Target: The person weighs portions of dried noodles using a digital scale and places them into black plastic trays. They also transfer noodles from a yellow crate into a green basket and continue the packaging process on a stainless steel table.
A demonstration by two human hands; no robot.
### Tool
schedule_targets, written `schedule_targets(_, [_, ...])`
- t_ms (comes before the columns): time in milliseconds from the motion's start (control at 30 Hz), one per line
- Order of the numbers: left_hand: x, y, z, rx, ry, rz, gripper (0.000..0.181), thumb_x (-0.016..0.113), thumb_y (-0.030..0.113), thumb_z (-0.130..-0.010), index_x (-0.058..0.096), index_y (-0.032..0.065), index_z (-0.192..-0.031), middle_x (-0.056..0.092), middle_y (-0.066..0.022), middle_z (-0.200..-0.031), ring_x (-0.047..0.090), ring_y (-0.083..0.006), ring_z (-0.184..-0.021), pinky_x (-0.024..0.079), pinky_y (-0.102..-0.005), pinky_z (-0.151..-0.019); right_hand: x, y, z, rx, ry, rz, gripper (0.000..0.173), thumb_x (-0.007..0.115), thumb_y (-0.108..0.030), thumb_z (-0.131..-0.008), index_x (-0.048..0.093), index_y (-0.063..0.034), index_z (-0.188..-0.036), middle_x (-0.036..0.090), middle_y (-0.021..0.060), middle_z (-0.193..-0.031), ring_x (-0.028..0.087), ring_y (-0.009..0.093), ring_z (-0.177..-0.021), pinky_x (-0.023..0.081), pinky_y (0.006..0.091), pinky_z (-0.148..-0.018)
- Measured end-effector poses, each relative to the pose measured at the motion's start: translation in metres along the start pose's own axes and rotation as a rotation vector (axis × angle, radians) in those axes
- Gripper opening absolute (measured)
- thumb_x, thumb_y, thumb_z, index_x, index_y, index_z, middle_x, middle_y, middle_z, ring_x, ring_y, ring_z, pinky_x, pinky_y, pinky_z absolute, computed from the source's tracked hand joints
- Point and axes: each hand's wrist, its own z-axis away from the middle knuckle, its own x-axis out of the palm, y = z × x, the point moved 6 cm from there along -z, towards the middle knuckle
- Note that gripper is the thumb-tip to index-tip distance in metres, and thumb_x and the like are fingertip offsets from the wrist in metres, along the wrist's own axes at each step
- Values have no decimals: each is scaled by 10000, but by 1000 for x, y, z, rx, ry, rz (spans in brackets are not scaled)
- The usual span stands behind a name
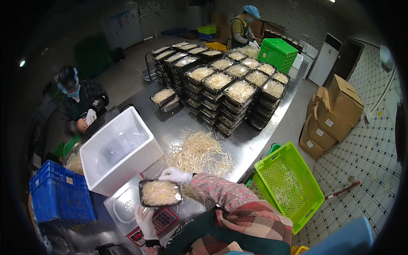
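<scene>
My left hand (pixel 146 221), in a white glove, grips the lower edge of a black plastic tray (pixel 160 193) filled with bean sprouts. My right hand (pixel 175 175), gloved too, is at the tray's opposite edge; its fingertips are partly hidden. The tray overlaps the right side of a digital scale with a metal pan (pixel 122 205) and a red keypad panel (pixel 165 220). Just past my right hand, a loose heap of bean sprouts (pixel 199 153) lies on the metal table (pixel 146 105). Beyond it stand stacked black trays of sprouts (pixel 241 91).
A white foam box (pixel 118 153) sits left of the heap, by a blue crate (pixel 62 194). On the right are a lime-green crate (pixel 288 188) and cardboard boxes (pixel 334 118). One co-worker (pixel 84 102) is at the left, another (pixel 244 28) behind a green crate (pixel 278 54).
</scene>
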Motion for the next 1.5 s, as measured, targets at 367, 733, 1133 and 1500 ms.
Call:
schedule_targets(367, [90, 5, -3, -119, -239, -131, 371, 600, -33, -909, 531, -29, -1274, 630, -100, -1147, 644, -192, -1008, 533, -304, -871, -267, 117, 291, -127, 1649, -413, 183, 684, -185, -927, 690, -5, -957, 692, 37, -845, 603, 105, -704, 511, 265, -639])
schedule_targets(733, [104, 3, 4, -59, -179, -264, 266, 551, 65, -983, 579, -33, -1229, 673, -108, -1107, 664, -153, -910, 544, -266, -805, -372, 197, 271, 307, 1732, -707, 293, 749, -262, -873, 538, -66, -926, 557, 22, -704, 488, 115, -515, 459, 297, -448])
schedule_targets(1133, [46, 13, 16, 60, 61, -404, 286, 566, 54, -977, 572, -23, -1252, 664, -102, -1124, 653, -163, -964, 509, -257, -879, -390, 181, 273, 341, 1967, -17, 401, 737, -303, -866, 564, -21, -1094, 626, 122, -898, 592, 246, -816, 487, 351, -807])
schedule_targets(1500, [-301, 149, 62, 89, 1355, -1795, 993, 602, 686, -842, 355, -46, -1466, 309, -267, -1532, 278, -481, -1398, 265, -524, -1145, -371, 117, 207, 738, 924, 1359, 708, 403, -556, -972, 292, -148, -1540, 280, 160, -1588, 264, 372, -1452, 207, 570, -1156])
